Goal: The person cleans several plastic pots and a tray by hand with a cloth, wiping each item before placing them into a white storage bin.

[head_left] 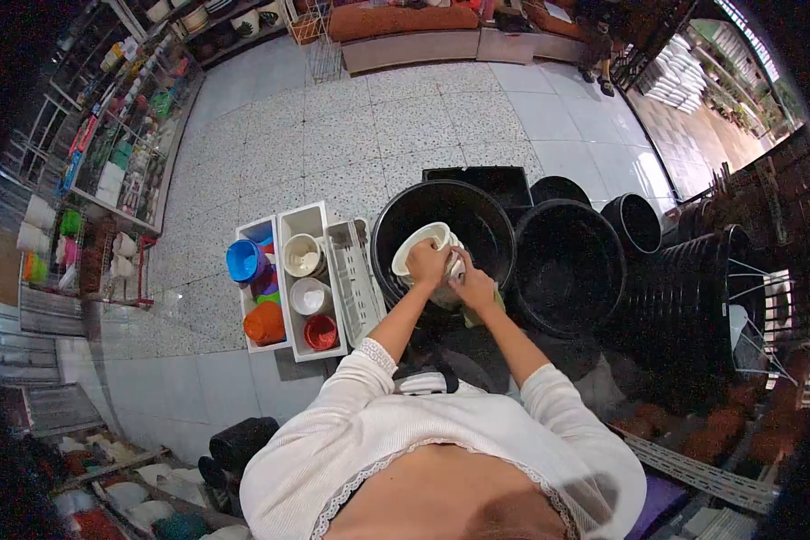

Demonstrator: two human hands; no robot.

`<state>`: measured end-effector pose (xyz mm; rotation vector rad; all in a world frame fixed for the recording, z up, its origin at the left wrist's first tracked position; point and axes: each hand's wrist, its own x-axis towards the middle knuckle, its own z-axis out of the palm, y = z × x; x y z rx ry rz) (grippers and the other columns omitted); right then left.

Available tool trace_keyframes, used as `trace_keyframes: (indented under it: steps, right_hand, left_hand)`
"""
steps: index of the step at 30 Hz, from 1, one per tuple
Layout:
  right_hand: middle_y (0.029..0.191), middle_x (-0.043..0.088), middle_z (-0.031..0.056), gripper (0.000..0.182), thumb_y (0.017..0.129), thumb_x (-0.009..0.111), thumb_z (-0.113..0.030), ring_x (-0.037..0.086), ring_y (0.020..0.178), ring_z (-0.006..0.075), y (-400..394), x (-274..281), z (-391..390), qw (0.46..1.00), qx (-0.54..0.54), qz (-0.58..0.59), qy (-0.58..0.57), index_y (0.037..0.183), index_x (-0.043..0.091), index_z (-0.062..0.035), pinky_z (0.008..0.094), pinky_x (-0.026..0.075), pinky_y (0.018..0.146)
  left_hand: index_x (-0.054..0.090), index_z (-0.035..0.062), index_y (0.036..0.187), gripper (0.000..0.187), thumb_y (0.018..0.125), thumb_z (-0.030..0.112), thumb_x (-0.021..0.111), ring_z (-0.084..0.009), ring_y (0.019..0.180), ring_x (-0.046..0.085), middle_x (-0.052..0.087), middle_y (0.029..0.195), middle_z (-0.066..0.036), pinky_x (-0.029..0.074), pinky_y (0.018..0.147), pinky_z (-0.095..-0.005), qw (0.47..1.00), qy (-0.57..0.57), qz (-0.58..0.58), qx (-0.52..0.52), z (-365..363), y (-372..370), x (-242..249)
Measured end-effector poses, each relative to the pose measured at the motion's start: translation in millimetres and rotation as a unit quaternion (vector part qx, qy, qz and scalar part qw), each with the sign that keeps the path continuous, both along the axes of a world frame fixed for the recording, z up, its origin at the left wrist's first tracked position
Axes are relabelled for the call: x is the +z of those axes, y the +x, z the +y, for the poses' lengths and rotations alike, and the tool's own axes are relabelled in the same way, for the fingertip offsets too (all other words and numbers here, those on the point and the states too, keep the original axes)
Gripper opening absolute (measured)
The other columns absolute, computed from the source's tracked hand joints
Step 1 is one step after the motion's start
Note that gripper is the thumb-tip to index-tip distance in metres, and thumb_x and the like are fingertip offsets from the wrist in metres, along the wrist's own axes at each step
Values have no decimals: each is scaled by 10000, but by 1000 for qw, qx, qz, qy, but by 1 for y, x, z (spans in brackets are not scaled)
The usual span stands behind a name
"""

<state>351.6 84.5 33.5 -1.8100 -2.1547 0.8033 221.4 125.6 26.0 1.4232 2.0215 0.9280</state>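
Over a large black tub point(396, 202) I hold a white plastic pot point(414, 245), tilted, its oval rim facing up and left. My left hand point(427, 263) is closed on the pot, with the fingers at its rim. My right hand point(474, 286) is closed at the pot's right side, index finger stretched along it. A pale greenish piece, perhaps a cloth, point(472, 317) shows beneath my right hand; how it is held is hidden. The lower part of the pot is mostly behind my hands.
Left of the tub stand two white planter boxes point(285, 270) with coloured pots, including a blue pot point(245, 259) and a red pot point(320, 332). More black tubs point(569, 265) crowd the right. A glass display case point(126, 135) lines the left; a person's feet point(598, 79) show at the back.
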Motion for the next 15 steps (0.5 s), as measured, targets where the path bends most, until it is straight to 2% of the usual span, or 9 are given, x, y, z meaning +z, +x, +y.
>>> trace_keyframes:
  steps: [2,3,6,7,10,11,13,15]
  right_hand:
    - [916,588,222,783,730,647,-249,591,825,381,-26,6,-9,988,-56,88,117,1359,192,-140,424,481,696]
    - [995,577,234,791,724,658,-247,584,887,382,-37,5,-19,973,-86,130,169,1354,194,-130,409,477,734]
    - [1153,505,244,761,721,655,-162,504,1042,409,-54,-75,-7,917,-212,327,81,1341,213,-162,452,396,852]
    - [1146,527,210,819,690,683,-98,532,1016,384,-52,-47,-14,948,-245,197,48,1345,192,-142,449,407,832]
    - [1139,535,196,830,695,680,-71,541,1010,364,-46,-43,-22,943,-192,247,109,1348,176,-157,441,413,825]
    - [1092,563,191,811,688,736,-194,565,956,330,-37,-40,-21,946,-174,261,82,1330,254,-79,378,438,820]
    - [1106,558,194,752,696,738,-223,569,947,302,-18,-68,-11,923,-175,343,22,1303,322,-67,369,441,815]
    - [1073,581,183,585,744,703,-317,575,923,241,4,-114,1,945,-199,242,90,1207,478,-40,344,444,801]
  left_hand:
    - [598,22,608,390,639,404,673,-315,607,587,594,631,-163,437,578,-425,1000,6,3,15,8,-3,-16]
    - [612,13,624,378,652,387,663,-332,648,602,599,654,-182,455,616,-433,1000,-8,-3,16,6,0,-1]
    - [635,6,687,358,662,362,653,-358,712,612,615,715,-199,470,670,-443,997,-78,24,-12,16,8,-10]
    - [651,8,797,358,660,338,657,-372,784,611,627,804,-209,473,718,-450,991,-103,30,-74,20,5,-22]
    - [646,9,874,372,662,314,660,-366,807,608,628,851,-207,470,714,-451,989,-86,65,-102,19,4,-33]
    - [642,3,855,353,658,295,663,-372,820,602,622,859,-218,468,721,-452,991,-75,45,-102,21,3,-33]
    - [634,-11,816,316,651,257,670,-384,847,589,609,874,-239,463,733,-453,993,-59,5,-100,18,-9,-24]
    - [636,-10,820,331,635,259,687,-391,786,595,613,819,-235,470,704,-456,987,-66,-11,-144,25,-27,-8]
